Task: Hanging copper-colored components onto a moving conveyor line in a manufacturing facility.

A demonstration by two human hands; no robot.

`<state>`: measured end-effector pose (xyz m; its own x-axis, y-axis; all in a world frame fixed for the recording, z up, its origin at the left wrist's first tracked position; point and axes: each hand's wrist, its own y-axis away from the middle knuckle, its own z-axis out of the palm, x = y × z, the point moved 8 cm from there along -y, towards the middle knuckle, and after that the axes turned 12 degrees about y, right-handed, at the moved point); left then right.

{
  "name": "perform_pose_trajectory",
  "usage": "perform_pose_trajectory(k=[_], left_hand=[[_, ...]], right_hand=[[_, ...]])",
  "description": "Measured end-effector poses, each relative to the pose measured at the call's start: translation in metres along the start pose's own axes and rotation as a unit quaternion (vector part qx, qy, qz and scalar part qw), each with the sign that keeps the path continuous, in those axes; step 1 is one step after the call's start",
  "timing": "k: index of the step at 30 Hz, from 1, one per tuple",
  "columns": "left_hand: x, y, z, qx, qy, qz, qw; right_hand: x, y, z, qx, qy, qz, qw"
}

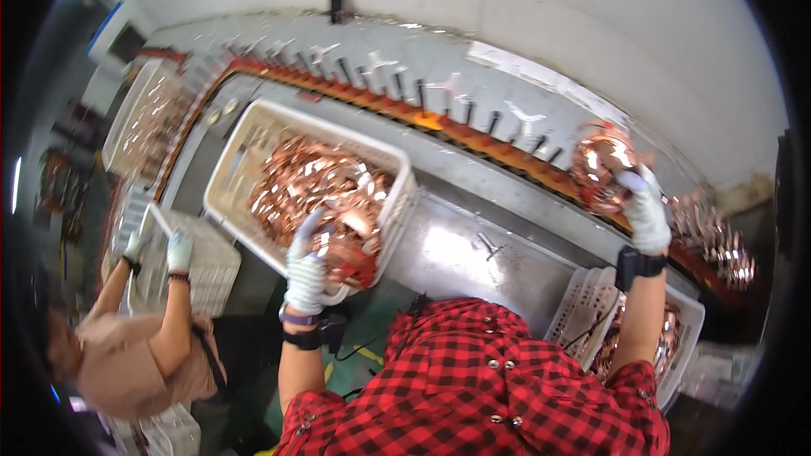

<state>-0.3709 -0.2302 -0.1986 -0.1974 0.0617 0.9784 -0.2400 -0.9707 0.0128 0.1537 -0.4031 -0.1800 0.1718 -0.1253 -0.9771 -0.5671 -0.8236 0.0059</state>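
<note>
My right hand (647,218), in a white knit glove, is closed on a rounded bundle of shiny copper strips (601,162) beside the far conveyor rail. Motion blurs the bundle. My left hand (306,274), gloved too, is at the near right corner of a large white plastic basket (221,194). Its fingers are partly hidden against a curved copper bundle (345,257), which it appears to grip. Loose copper strips (300,173) are heaped in the basket behind that hand.
An orange conveyor rail (384,103) with upright black pegs curves along the far side. A bare metal tray (452,245) lies between the baskets. Another white basket (691,312) with copper pieces stands by my right arm. A co-worker's gloved hands (179,251) hold a basket at left.
</note>
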Motion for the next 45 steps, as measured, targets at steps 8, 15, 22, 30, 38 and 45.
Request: perform_pose_trajectory(k=[8,15,22,30,38,45], left_hand=[[-0.032,-0.074,-0.09,0.054,0.017,-0.036,0.998],[-0.059,-0.125,-0.17,0.099,-0.027,-0.039,0.994],[-0.05,-0.116,-0.168,0.066,-0.232,-0.06,0.969],[-0.024,-0.108,-0.183,0.015,-0.333,-0.027,0.942],[0.086,-0.101,-0.01,-0.124,-0.186,0.178,0.958],[0.036,-0.124,0.07,-0.274,-0.292,0.066,0.914]], right_hand=[[-0.003,-0.046,0.018,-0.014,-0.113,0.052,0.992],[-0.082,-0.05,0.064,0.152,0.399,-0.184,0.886],[-0.069,-0.104,0.081,0.122,-0.058,-0.03,0.99],[-0.13,-0.161,0.11,0.034,-0.079,-0.006,0.996],[-0.189,-0.09,0.237,-0.106,-0.178,0.022,0.978],[-0.211,-0.039,0.321,-0.309,-0.141,0.029,0.94]])
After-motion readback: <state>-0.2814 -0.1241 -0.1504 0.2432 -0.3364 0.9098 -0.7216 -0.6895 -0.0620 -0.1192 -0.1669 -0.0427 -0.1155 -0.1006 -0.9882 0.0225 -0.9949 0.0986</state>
